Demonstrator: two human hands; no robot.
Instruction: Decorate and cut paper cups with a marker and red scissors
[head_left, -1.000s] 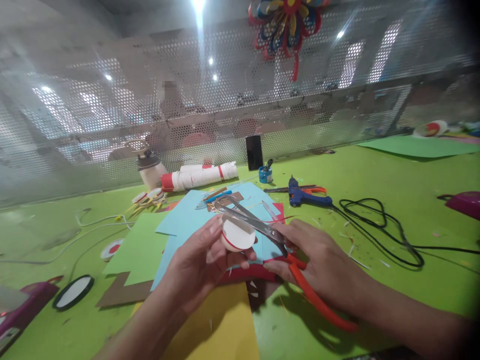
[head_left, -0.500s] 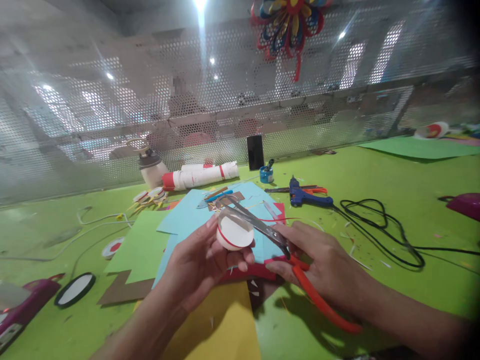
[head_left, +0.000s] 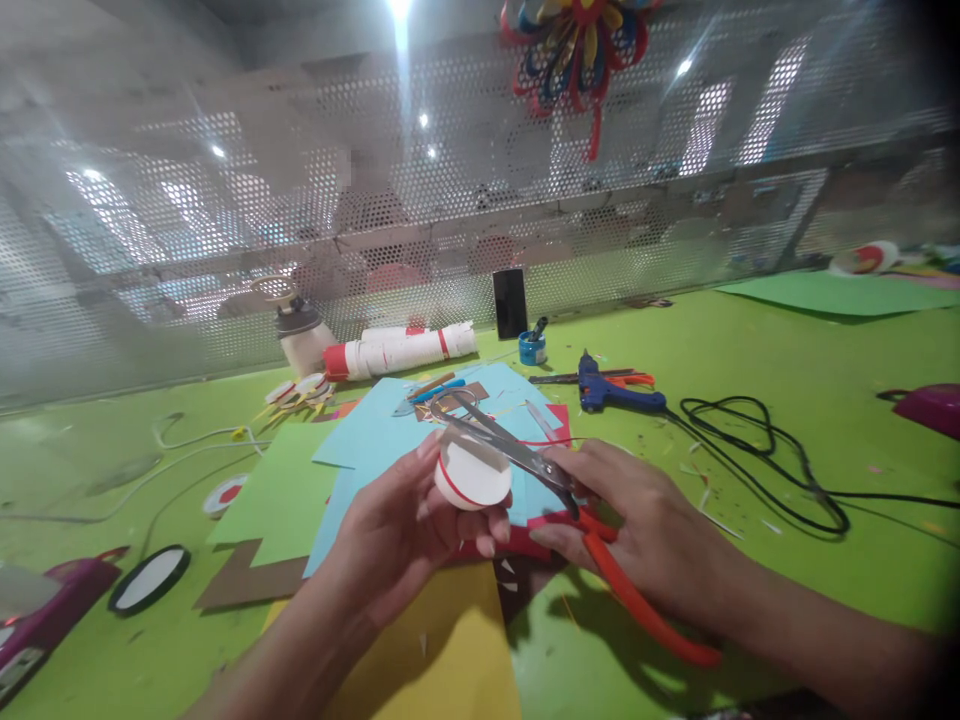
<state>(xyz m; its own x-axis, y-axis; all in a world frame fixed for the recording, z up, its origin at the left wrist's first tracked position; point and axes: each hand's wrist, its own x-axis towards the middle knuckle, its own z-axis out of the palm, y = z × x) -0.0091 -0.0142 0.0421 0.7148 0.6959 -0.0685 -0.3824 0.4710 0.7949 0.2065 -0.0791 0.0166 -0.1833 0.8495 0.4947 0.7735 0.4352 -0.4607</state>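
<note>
My left hand (head_left: 420, 520) holds a small white paper cup piece (head_left: 474, 478) with a red line around its side, its round white face tilted up toward me. In my right hand (head_left: 630, 515) are scissors (head_left: 551, 472) with orange handles, my fingers wrapped about the grips. The blades are parted and reach across the far rim of the cup piece; whether they touch it I cannot tell. Beneath both hands lie light blue sheets (head_left: 367, 430) and a yellow sheet (head_left: 442, 640).
Right of the sheets lies a blue glue gun (head_left: 619, 392) with a looping black cord (head_left: 806, 470). Behind are white paper tubes (head_left: 405, 350), a dark phone-like slab (head_left: 511, 304) and a blue pot (head_left: 532, 348). A black-rimmed disc (head_left: 150, 580) rests at left.
The cup piece has turned and shifted slightly to the right in my left hand. The scissors stay almost where they were, their blades still apart.
</note>
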